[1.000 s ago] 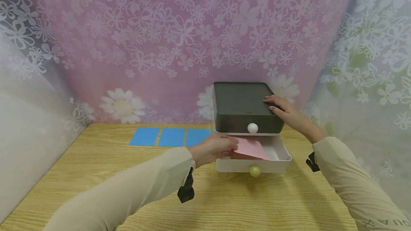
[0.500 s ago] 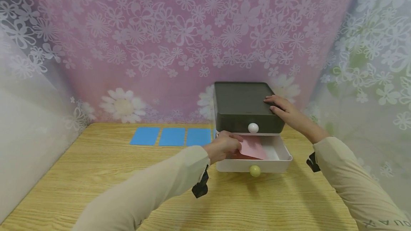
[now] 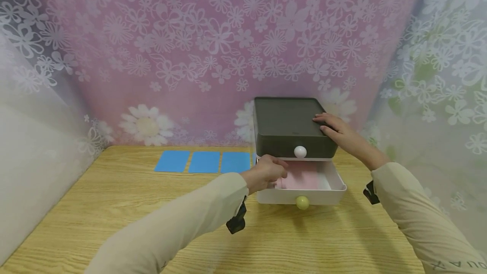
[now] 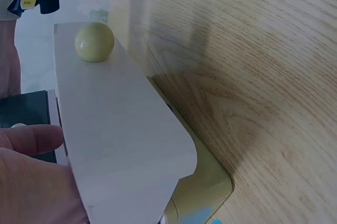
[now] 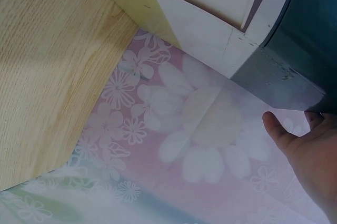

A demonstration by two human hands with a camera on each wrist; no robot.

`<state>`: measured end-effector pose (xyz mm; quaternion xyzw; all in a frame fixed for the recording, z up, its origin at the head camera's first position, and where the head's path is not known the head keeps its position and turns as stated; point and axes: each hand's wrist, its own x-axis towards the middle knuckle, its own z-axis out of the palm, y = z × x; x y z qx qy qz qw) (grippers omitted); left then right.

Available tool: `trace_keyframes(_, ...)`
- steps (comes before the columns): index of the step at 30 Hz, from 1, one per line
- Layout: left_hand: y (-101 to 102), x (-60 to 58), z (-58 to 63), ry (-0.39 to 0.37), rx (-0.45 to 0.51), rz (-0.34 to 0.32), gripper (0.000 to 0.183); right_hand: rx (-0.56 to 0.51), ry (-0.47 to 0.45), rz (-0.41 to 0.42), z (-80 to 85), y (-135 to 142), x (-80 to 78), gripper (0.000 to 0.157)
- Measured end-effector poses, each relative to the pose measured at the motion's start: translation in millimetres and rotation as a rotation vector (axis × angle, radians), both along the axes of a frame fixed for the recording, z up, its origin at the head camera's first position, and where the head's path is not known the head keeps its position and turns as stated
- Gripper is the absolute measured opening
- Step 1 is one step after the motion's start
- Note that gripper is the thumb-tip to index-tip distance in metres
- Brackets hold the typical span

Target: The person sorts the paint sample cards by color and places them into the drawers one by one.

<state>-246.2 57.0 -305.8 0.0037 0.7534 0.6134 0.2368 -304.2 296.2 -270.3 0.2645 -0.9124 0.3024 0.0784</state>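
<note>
A small drawer cabinet has a dark grey top tier (image 3: 289,117) with a white knob (image 3: 300,152). Below it, a white drawer (image 3: 319,196) with a yellow-green knob (image 3: 302,202) is pulled out. Flat inside the drawer lies a pink paper sheet (image 3: 304,177). My left hand (image 3: 267,172) is over the drawer's left side, its loosely bent fingers beside the sheet; in the left wrist view the drawer front (image 4: 116,124) hides most fingertips. With fingers spread, my right hand (image 3: 340,133) rests on the top tier's right edge.
Several blue paper squares (image 3: 204,162) lie in a row on the wooden table (image 3: 171,219), left of the cabinet. A yellowish bottom tier (image 4: 205,190) shows under the drawer. A flowered curtain (image 3: 213,54) hangs close behind, with further cloth at both sides.
My left hand has moved right, into the drawer, and let go of the pink sheet. The sheet went from tilted to lying flat. My right hand has stayed in place.
</note>
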Motion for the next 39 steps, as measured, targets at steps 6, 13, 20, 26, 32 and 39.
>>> trace_keyframes(6, -7, 5.5, 4.9, 0.057, 0.006, -0.007, 0.031, 0.001, 0.009, 0.009, 0.5, -1, 0.4, 0.039)
trace_keyframes(13, -19, 22.9, 20.0, 0.164, 0.153, -0.069, 0.025, 0.0, -0.005, -0.001, 2.1, -2, 2.3, 0.04)
trace_keyframes(20, -24, 46.8, 9.8, 0.091, 0.297, -0.238, 0.027, -0.008, 0.026, 0.012, 1.4, -2, 2.3, 0.039)
trace_keyframes(26, -18, 62.8, -17.6, -0.024, 0.281, -0.306, 0.037, 0.007, 0.033, 0.006, 0.2, -2, 2.3, 0.039)
trace_keyframes(32, -6, 65.0, -42.7, -0.133, 0.277, -0.272, 0.047, 0.012, 0.015, -0.004, 0.2, -2, 1.6, 0.04)
trace_keyframes(39, 5, 61.5, -65.1, -0.226, 0.419, -0.2, 0.05, -0.003, 0.024, 0.001, -0.5, -2, 1.8, 0.039)
